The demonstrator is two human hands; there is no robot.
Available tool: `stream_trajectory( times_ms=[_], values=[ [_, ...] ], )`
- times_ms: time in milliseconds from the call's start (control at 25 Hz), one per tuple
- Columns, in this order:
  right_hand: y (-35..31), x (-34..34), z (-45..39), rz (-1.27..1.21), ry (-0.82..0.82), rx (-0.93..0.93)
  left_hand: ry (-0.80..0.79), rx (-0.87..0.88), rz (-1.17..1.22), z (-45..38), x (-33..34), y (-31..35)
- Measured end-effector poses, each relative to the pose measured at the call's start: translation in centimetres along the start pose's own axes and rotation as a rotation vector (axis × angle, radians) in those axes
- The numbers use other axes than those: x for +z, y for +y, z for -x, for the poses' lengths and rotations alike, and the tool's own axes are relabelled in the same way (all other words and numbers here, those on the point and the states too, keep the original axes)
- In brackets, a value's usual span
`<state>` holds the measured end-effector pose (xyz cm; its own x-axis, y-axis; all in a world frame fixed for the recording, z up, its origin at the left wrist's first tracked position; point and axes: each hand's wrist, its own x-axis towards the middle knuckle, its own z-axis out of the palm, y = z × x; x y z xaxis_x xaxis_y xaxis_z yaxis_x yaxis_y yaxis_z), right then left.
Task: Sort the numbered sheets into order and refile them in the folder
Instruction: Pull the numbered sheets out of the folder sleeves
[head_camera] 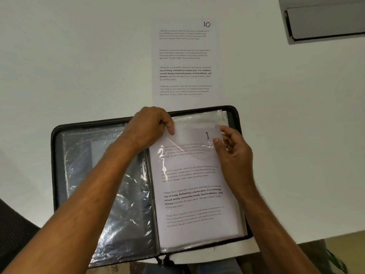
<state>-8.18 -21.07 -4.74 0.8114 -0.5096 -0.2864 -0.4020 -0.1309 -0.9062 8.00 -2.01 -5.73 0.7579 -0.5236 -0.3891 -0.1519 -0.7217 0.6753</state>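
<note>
A black zip folder (57,155) lies open on the white table, with clear plastic sleeves on both sides. Sheet 1 (193,194) sits in the top sleeve on the right side, its upper part at the sleeve's mouth. My left hand (148,127) pinches the top left corner of that sheet and sleeve. At the top right edge, beside the written 1, my right hand (231,147) pinches the clear sleeve. Sheet 10 (184,60) lies flat on the table just beyond the folder.
The white table (79,56) stretches to the left and far side. A grey tray or box (324,22) sits at the far right corner. The table's near edge runs under the folder, and a dark chair shows at lower left.
</note>
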Motion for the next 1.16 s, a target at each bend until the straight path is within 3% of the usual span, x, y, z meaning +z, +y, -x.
stream_trajectory(
  times_ms=[200,400,640,920,1160],
  values=[
    [-0.8,0.3,0.2,-0.103,0.007,0.013,-0.154,0.091,-0.121,-1.3,0.8,0.6],
    [-0.3,0.3,0.1,-0.130,0.006,0.027,-0.056,0.181,-0.196,-1.3,2.2,0.5],
    [0.0,-0.2,-0.5,-0.154,-0.004,0.042,-0.071,0.196,-0.182,-2.0,2.3,0.6],
    [1.4,-1.1,-0.1,-0.137,-0.092,0.238,0.297,0.118,-0.078,-4.9,-0.1,0.7],
    [2.9,-1.4,-1.6,-0.120,-0.115,0.321,0.406,-0.002,0.244,-8.7,-3.4,2.3]
  ],
)
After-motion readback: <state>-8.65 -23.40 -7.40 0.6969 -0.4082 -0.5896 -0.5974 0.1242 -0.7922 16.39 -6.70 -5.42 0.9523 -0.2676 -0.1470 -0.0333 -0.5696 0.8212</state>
